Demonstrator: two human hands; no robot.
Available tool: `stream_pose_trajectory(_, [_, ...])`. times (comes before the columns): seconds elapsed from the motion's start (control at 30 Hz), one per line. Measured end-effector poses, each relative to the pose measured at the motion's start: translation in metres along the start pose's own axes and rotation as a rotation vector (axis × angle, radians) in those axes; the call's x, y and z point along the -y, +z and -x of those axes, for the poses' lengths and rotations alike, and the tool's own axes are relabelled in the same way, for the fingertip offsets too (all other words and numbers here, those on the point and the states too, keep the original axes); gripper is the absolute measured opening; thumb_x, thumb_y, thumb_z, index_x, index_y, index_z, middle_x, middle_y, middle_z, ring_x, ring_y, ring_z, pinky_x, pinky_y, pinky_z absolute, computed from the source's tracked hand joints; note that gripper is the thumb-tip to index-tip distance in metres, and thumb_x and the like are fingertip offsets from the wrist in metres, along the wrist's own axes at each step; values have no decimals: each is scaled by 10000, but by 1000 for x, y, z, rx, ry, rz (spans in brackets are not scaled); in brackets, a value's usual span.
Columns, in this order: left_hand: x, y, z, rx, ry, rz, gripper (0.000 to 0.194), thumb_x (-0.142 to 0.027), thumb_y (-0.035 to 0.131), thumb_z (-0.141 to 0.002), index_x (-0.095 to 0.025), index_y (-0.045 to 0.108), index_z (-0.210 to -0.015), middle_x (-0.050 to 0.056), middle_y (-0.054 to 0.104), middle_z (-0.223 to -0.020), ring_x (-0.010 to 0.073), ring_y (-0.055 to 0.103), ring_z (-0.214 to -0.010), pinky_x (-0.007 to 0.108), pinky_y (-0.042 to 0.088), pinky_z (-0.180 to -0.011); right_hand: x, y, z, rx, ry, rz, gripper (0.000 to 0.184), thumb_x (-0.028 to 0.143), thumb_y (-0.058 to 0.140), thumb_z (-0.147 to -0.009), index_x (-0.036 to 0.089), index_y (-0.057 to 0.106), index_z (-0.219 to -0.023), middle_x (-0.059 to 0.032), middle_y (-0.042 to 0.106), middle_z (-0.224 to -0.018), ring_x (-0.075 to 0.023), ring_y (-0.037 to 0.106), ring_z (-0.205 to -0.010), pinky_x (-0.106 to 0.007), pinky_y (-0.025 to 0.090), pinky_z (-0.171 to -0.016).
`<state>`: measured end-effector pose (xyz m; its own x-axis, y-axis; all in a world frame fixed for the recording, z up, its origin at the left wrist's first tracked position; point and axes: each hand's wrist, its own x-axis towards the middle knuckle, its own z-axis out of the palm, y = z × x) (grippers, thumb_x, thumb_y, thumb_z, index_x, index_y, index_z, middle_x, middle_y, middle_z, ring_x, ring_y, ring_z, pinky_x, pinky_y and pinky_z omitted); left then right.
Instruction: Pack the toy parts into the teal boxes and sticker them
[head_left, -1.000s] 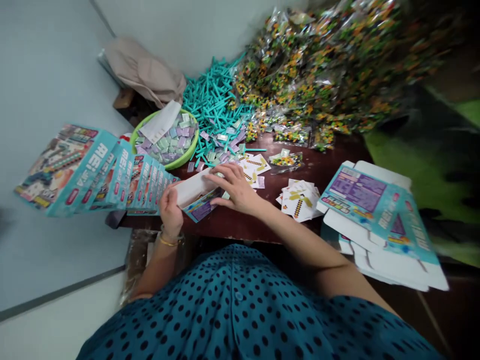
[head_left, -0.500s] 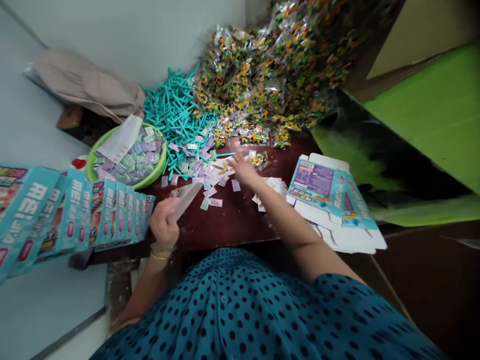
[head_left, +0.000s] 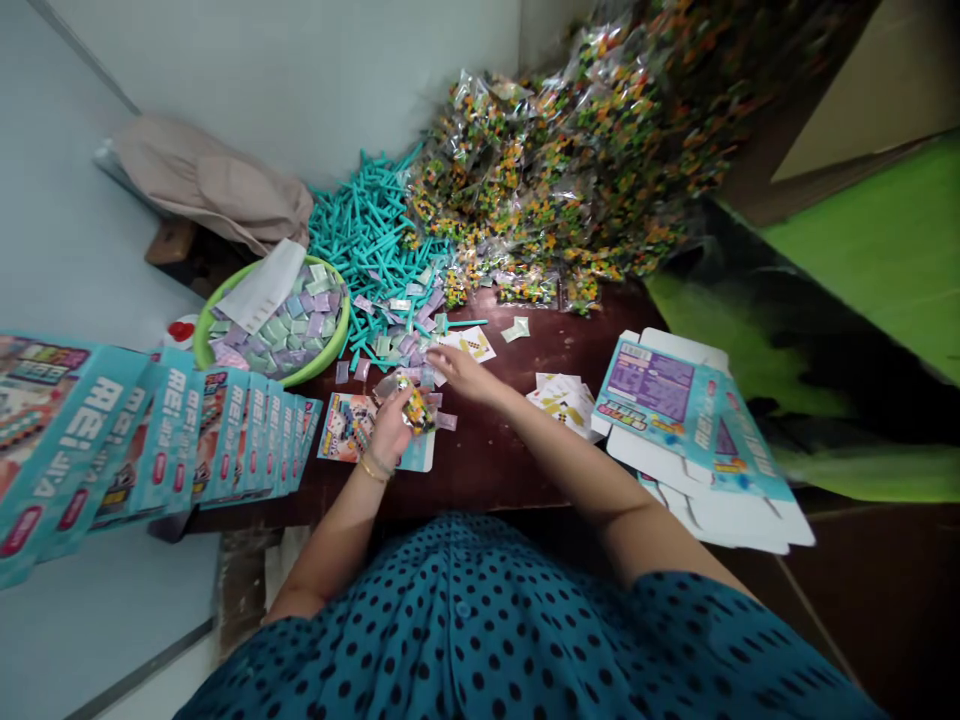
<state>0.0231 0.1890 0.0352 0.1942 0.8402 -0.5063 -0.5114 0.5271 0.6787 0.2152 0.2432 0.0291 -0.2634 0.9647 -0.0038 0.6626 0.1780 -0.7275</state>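
Left hand (head_left: pixel 391 430): fingers are curling snugly around a clear packet (head_left: pixel 418 408) of coloured pieces.
Packet: is showing above the teal box (head_left: pixel 346 428), which is lying flat on the worktop (head_left: pixel 487 450).
Right hand (head_left: pixel 463 373): fingers are bending partway beside small sachets (head_left: pixel 407 347); whether they are holding one, I cannot tell.

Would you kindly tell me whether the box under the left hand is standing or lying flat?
Lying flat: the box is on the table, picture side up.
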Motion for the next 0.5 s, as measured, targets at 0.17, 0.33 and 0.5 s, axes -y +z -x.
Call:
stream_pose_trajectory(0.17, [-24, -2, -38, -4, -275, 53, 181, -231, 560, -951, -109, 693, -953, 119, 765, -912, 224, 760, -907, 359, 614, -883, -24, -45, -56, -122, 244, 282, 350, 130, 419, -1005, -3, 613, -1264, -314, 527, -1447, -340, 500, -1330, -543, 356, -1121])
stream_pose_trajectory(0.33, [-24, -6, -55, -38, -161, 51, 300, -299, 463, -1020, -125, 707, -1023, 101, 774, -944, 212, 751, -884, 398, 618, -882, -10, -47, -31, -165, 391, 248, 390, 163, 310, -1056, 126, 561, -1352, -145, 701, -1272, -211, 659, -1114, -354, 494, -963])
stream_pose_trajectory(0.5, [4, 31, -74, -9, -92, -59, 312, -384, 489, -1038, -207, 745, -1054, 82, 783, -960, 204, 741, -946, 348, 608, -874, 47, 16, 29, -140, 305, 194, 385, 335, 347, -1049, 391, 611, -1324, 75, 736, -1239, -155, 707, -932, -325, 574, -819])
